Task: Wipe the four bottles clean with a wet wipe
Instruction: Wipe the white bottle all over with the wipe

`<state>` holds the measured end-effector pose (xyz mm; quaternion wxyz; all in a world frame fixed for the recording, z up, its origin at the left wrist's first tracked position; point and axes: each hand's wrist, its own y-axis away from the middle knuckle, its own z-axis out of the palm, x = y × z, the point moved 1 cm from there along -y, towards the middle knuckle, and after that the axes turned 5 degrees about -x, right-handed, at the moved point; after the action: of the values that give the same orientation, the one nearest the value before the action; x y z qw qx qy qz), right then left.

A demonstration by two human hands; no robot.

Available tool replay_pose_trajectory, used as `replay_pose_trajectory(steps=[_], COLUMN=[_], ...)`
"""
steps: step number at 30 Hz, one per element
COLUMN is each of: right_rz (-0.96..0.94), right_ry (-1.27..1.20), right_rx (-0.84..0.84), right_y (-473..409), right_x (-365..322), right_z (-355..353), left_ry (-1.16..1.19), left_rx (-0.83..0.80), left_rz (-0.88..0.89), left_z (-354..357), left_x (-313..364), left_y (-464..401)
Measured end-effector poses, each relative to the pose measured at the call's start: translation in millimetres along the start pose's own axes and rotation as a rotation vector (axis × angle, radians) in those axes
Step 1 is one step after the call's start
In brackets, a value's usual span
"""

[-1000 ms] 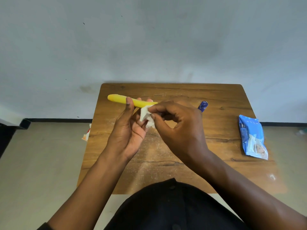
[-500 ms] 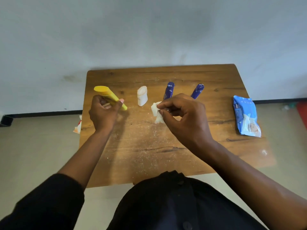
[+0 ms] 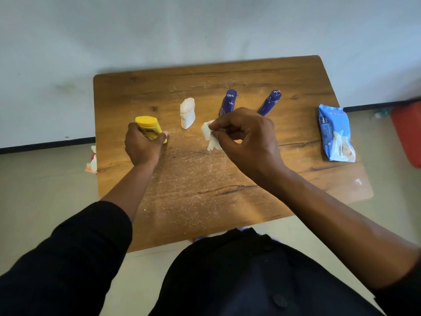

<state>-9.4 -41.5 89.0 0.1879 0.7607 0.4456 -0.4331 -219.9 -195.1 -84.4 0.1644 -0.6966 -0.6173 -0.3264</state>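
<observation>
A wooden table (image 3: 227, 71) against a pale wall (image 3: 159, 30); a red object (image 3: 407, 133), perhaps a container, at right.

Yellow bottle (image 3: 149, 128), earlier tilted aloft, now upright on the table (image 3: 227, 183) in the left hand (image 3: 142, 148) grip.

The wooden counter (image 3: 296, 83) carries a white bottle (image 3: 187, 114), two purple bottles (image 3: 228, 101), a blue wipes pack (image 3: 335, 133) and scattered white grit (image 3: 193, 179).

Four bottles stand in a row across the bench (image 3: 296, 87): yellow bottle (image 3: 148, 126), white bottle (image 3: 187, 114), and two purple bottles (image 3: 227, 102) (image 3: 270, 103), with narrow gaps between them. The wipes pack (image 3: 336, 133) blocks the right edge. Bare bench lies behind and in front of the row.
</observation>
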Motion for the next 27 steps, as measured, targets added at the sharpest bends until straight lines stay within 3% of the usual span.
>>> replay_pose_trajectory(steps=[20, 23, 27], right_rz=[0.009, 0.005, 0.014], right_ry=[-0.002, -0.013, -0.044], right_rx=[-0.029, -0.018, -0.018], right_y=[-1, 1, 3], right_x=[4, 7, 12], right_z=[-8, -15, -23], left_ry=[-0.029, 0.015, -0.002], left_rx=[-0.083, 0.003, 0.236], left_rz=[0.020, -0.003, 0.163], left_z=[4, -5, -20], left_x=[-12, -16, -11], left_y=[6, 34, 79])
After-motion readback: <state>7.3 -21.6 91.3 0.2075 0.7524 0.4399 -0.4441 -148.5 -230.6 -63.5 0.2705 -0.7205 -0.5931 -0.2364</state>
